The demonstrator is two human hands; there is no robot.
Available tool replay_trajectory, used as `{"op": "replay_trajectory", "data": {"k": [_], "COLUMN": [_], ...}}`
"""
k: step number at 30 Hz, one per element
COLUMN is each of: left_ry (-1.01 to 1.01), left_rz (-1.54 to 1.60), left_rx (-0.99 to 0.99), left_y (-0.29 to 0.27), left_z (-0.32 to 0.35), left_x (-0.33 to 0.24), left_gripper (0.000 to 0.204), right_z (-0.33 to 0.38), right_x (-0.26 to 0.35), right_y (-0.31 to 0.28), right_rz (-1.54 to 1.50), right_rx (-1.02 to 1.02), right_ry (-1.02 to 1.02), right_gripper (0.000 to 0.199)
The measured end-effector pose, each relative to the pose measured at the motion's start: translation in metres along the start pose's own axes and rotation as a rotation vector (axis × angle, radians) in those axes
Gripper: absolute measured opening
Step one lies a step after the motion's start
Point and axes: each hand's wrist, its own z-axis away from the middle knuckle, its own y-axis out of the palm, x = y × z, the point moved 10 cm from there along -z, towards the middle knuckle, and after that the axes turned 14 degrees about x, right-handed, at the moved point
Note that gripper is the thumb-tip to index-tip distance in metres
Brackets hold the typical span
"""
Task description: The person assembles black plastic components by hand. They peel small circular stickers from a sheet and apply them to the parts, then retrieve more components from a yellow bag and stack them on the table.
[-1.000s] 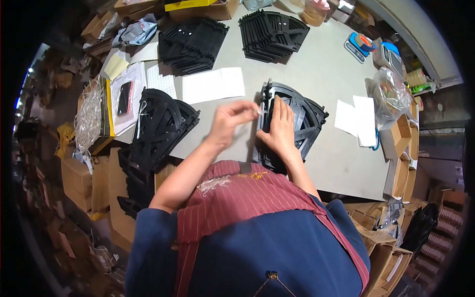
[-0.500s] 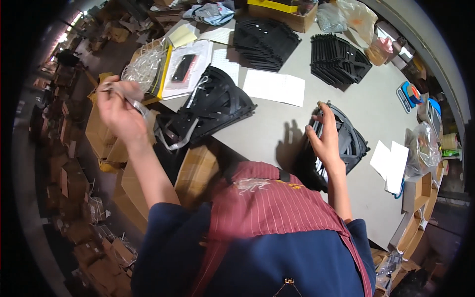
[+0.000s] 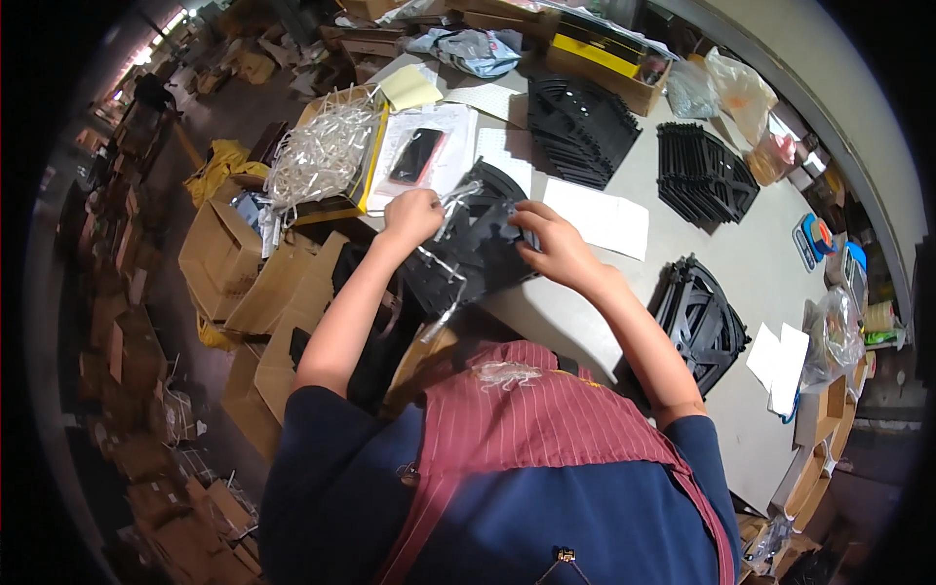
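Observation:
My left hand [image 3: 413, 218] is closed, with a shiny whitish strip [image 3: 456, 207] coming out of its fingers. Curled over the right edge of a black plastic part [image 3: 487, 252], my right hand [image 3: 561, 246] grips it at the table's near left edge. The part lies over more black fan-shaped pieces, partly hidden beneath it. Another whitish strip [image 3: 450, 283] hangs across their near side. To the right of my right forearm stands a separate bundle of black fan-shaped parts [image 3: 700, 317].
A yellow-edged box heaped with whitish strips [image 3: 327, 146] sits at the left, beside papers and a phone [image 3: 417, 156]. Two stacks of black parts [image 3: 583, 127] [image 3: 704, 174] stand farther back, near a white sheet [image 3: 603, 219]. Open cardboard boxes [image 3: 222, 258] flank the table's left edge.
My right hand has left the bundle on the right and moved left onto the black parts. My left hand has come right with its strip, from beside the strip box to those parts.

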Motion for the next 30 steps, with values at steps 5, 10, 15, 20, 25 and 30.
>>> {"op": "replay_trajectory", "data": {"k": [5,10,15,20,25,30], "left_ry": [-0.105,-0.199,-0.078,-0.091,0.050,0.232], "left_rz": [1.158,1.846,1.792,1.788,1.527,0.605], "left_rx": [0.512,0.650,0.695,0.724,0.404,-0.064], "left_y": [0.047,0.051,0.055,0.056,0.047,0.031], "left_z": [-0.025,-0.015,-0.031,-0.025,-0.025,0.005], "left_x": [0.034,0.024,0.042,0.034,0.038,0.027], "left_gripper": [0.017,0.015,0.020,0.020,0.021,0.023], "right_z": [-0.088,-0.092,-0.089,-0.115,-0.124,-0.125], "right_x": [-0.028,-0.046,-0.012,0.046,0.004,0.018], "right_y": [0.060,0.095,0.069,0.053,0.058,0.035], "right_rz": [0.266,0.396,0.264,0.368,0.271,0.276], "right_rx": [-0.102,-0.125,-0.244,-0.352,-0.361,-0.349], "right_ry": [0.206,0.178,0.145,-0.032,0.063,0.063], "right_gripper": [0.061,0.074,0.057,0.029,0.013,0.012]}}
